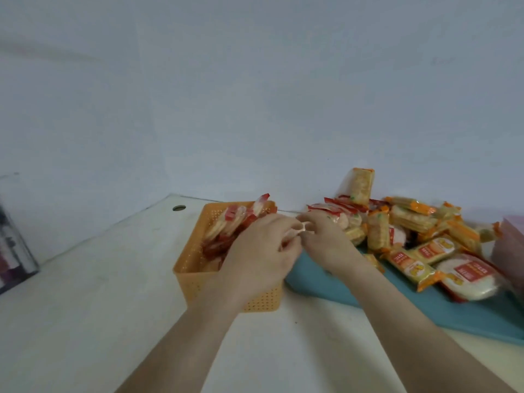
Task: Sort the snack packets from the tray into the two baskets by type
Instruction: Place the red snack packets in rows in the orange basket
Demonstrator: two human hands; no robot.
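Though partly behind left hand (261, 251), orange basket (190, 275); right hand (326, 238) over teal tray (326, 287).

A single wide-angle camera sat on the person's head and looked forward and down, close over the tabletop (85, 307), with both forearms entering from the bottom of the frame. It was pitched fairly high, so the plain wall (255, 95) filled the upper half, while the left hand (261, 251) and right hand (326, 236), meeting on a snack packet (298, 231), sat just below the middle. The orange basket (192, 268) lay near centre and the blue tray (340, 285) ran off the right edge.
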